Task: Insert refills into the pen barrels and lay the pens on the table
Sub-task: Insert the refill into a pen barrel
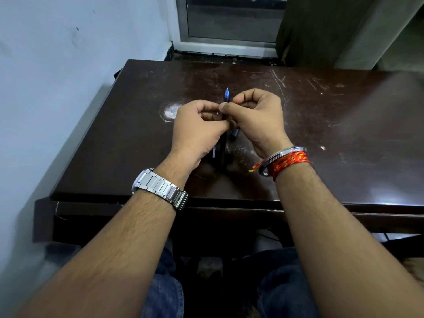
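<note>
Both hands meet over the middle of the dark wooden table and pinch one pen. Its blue tip points away from me and rises above the fingers; its dark barrel runs down between the palms. My left hand grips it from the left, my right hand from the right, thumb and forefinger closed on the upper barrel. Under the hands lie more dark pen parts, and a short dark cap-like piece sits near my right palm. How many parts lie there is hidden.
A light wall runs close along the table's left side. A window frame stands behind the far edge. A worn pale patch marks the tabletop left of my hands. My knees in jeans are below the near edge.
</note>
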